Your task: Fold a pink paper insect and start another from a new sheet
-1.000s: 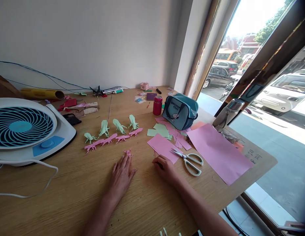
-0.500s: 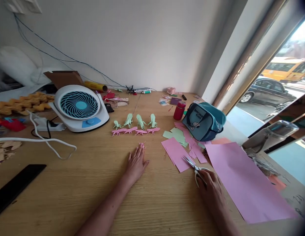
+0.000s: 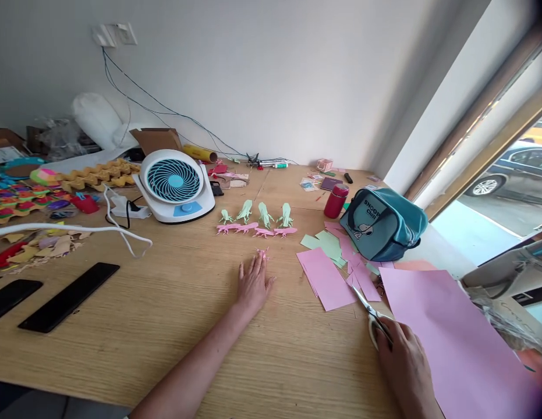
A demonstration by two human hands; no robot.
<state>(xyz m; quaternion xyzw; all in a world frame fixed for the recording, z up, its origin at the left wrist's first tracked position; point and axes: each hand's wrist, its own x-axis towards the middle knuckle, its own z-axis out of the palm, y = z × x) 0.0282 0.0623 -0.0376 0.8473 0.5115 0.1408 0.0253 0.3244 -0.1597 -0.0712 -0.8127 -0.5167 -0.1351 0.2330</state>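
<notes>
Lightly, my flat left hand [image 3: 252, 286] touches the small pink folded-paper figure [image 3: 262, 253], perhaps to steady it; my right hand [image 3: 405, 356] grips white-handled metal scissors [image 3: 372, 312] for control.

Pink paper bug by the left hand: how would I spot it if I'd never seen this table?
Start at the big white fan, then look right to the green paper figures with a row of pink ones in front. Nearer the person, right at the fingertips of the left hand, is the pink paper bug. Unlike its pink neighbours, it sits outside the row.
</notes>
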